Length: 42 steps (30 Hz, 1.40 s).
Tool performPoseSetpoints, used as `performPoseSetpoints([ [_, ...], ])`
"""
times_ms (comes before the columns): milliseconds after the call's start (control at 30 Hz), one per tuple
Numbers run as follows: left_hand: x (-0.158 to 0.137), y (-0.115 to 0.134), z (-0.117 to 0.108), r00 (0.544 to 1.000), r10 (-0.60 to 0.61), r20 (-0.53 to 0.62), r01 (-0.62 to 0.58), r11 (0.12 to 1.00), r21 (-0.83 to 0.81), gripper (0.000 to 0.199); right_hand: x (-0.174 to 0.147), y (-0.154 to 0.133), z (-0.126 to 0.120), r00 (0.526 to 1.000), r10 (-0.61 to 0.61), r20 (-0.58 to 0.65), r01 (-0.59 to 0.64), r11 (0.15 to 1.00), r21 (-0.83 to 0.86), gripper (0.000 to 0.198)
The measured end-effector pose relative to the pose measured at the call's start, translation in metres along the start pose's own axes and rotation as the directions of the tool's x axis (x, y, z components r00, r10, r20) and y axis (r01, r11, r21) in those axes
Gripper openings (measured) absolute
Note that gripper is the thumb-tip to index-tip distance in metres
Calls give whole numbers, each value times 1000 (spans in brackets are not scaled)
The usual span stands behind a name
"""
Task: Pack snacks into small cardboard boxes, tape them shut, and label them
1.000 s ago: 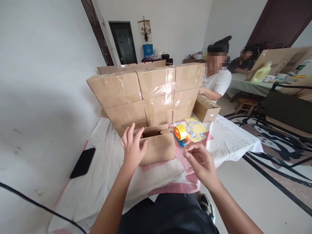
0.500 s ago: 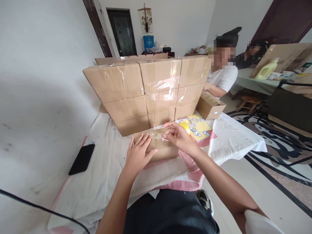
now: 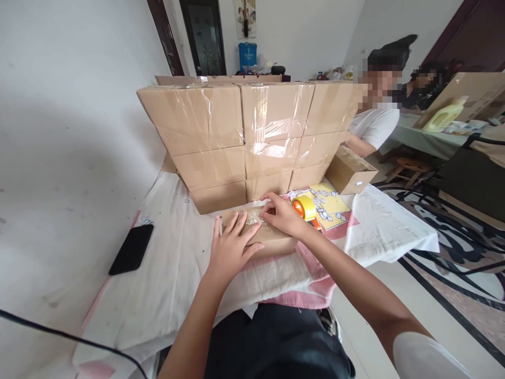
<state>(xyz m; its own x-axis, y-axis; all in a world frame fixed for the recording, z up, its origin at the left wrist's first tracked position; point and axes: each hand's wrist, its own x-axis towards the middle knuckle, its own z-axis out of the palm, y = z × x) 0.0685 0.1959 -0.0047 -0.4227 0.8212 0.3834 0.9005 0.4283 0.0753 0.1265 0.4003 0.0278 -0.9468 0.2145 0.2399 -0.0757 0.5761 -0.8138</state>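
The small box (image 3: 258, 237) lies on the bench (image 3: 169, 273) before the stacked boxes (image 3: 252, 137), flaps closed and partly taped, left hand (image 3: 231, 250) flat with fingers spread, right hand (image 3: 282, 216) pressing tape down, gripping nothing, tape roll (image 3: 304, 208) beside.

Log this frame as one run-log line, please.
left hand: flat on box | right hand: pressing tape on box top | tape gun: right of box, on table | phone: left
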Motion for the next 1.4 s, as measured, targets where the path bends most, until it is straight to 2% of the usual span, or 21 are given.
performPoseSetpoints([
  [67,0,-2,1,999,32,-4,-32,999,23,54,1,0,-1,1000,-24,-19,21,987,-159,42],
  [133,0,-3,1,999,47,-5,-47,998,33,54,5,0,-5,996,-37,-78,5,928,-374,61],
  [200,-1,-3,0,999,40,-3,-40,998,41,54,8,1,-12,978,-37,-204,-80,842,-534,72],
  [233,-1,-2,0,999,35,-1,-35,998,43,53,9,3,-16,959,-42,-281,-132,811,-569,70],
  [267,-1,-2,-1,999,34,2,-34,999,40,52,9,6,-21,935,-57,-350,-165,803,-573,62],
  [333,-2,0,-2,999,51,1,-51,999,19,50,0,17,-34,885,-112,-452,-159,839,-520,45],
  [400,-3,1,-2,995,98,-13,-98,995,-4,46,-21,36,-49,844,-138,-518,-118,895,-431,29],
  [467,-3,2,-1,988,148,-45,-149,989,-4,41,-53,63,-66,780,-116,-615,-152,918,-365,19],
  [567,-4,4,1,976,189,-104,-186,982,37,37,-109,112,-93,676,19,-736,-364,878,-312,17],
  [633,-4,6,4,967,213,-138,-205,976,69,39,-142,143,-112,648,125,-751,-509,805,-305,22],
  [700,-2,9,6,957,232,-177,-218,971,94,43,-165,166,-130,640,194,-744,-593,740,-318,25],
  [767,2,14,8,951,223,-215,-203,973,112,47,-175,181,-145,649,229,-725,-625,704,-337,28],
  [833,7,19,12,950,205,-238,-175,975,141,50,-173,191,-155,688,251,-680,-627,678,-384,30],
  [1000,16,24,21,948,192,-252,-142,968,207,51,-135,200,-163,837,246,-488,-514,658,-551,32],
  [1133,14,26,22,947,180,-265,-123,968,220,53,-104,202,-158,916,219,-336,-393,663,-637,37],
  [1300,13,29,20,955,164,-248,-105,966,235,54,-86,205,-158,947,195,-255,-317,688,-653,19],
  [1400,14,31,20,953,167,-254,-106,966,237,54,-84,207,-162,950,184,-253,-306,710,-635,19],
])
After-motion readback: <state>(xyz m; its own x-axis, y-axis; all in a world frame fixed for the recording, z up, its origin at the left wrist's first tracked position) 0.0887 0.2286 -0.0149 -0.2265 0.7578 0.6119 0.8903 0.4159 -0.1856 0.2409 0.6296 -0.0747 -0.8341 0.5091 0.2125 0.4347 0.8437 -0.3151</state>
